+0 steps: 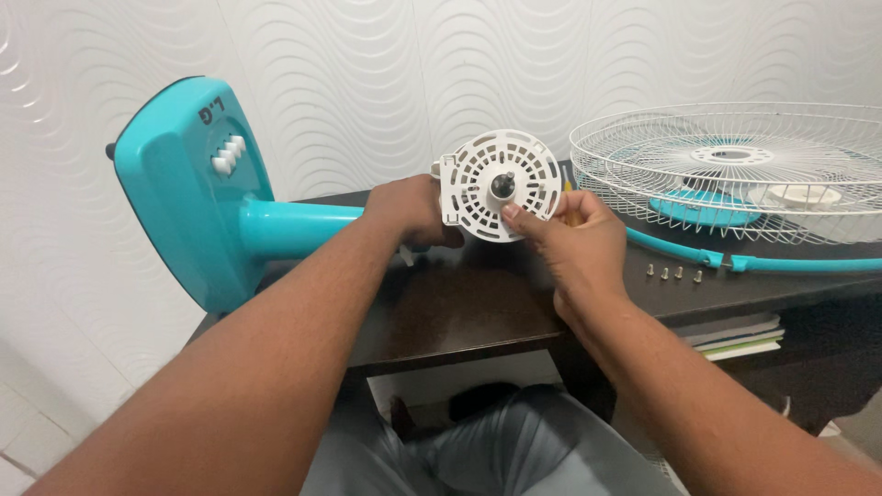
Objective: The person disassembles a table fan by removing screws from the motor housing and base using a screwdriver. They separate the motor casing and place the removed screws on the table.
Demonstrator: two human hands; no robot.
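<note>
Gripping the white motor housing [499,184], left hand [413,211] and right hand [570,241].

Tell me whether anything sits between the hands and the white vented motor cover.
Nothing visible does. The left hand grips behind the white vented motor cover and the right hand has fingertips on its front face. The wire fan guard lies apart, to the right.
</note>
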